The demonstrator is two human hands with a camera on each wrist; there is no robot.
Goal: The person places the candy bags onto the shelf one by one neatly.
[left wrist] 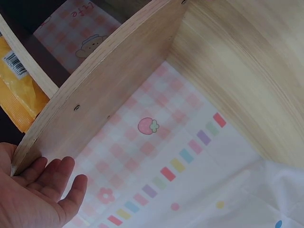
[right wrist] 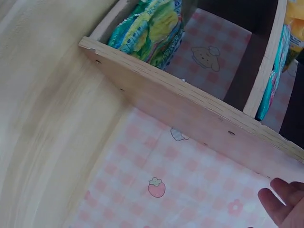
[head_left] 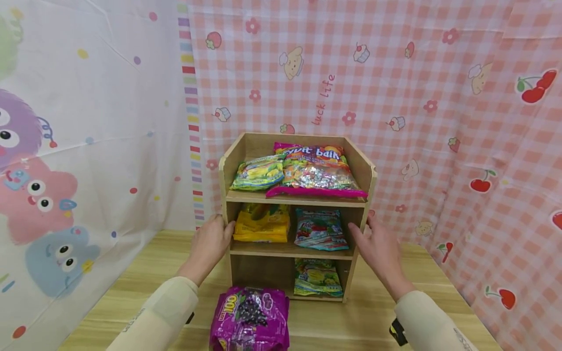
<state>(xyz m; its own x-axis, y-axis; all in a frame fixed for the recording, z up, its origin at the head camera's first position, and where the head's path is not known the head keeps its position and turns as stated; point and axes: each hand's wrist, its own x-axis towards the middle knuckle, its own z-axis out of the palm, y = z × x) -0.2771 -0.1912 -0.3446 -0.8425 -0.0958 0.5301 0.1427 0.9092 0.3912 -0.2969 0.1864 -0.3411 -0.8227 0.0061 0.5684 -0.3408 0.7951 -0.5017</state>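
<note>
A small three-tier wooden shelf [head_left: 295,200] stands on the table. My left hand [head_left: 210,243] holds its left side panel, thumb at the front edge and fingers along the outside; the left wrist view shows those fingers slightly bent. On the opposite side, my right hand [head_left: 381,248] has its thumb inside the right panel and its fingers outside. Candy bags fill the tiers: a fruit candy bag [head_left: 320,170] and a green-yellow bag [head_left: 259,173] on top, a yellow bag [head_left: 262,223] and a teal bag [head_left: 321,229] in the middle, a green bag [head_left: 318,277] at the bottom right.
A purple candy bag [head_left: 250,319] with a grape picture lies on the wooden table [head_left: 325,326], in front of the shelf's lower left. Pink checked cloth [head_left: 281,73] hangs behind and at the right, and a white cartoon-printed cloth [head_left: 114,122] at the left.
</note>
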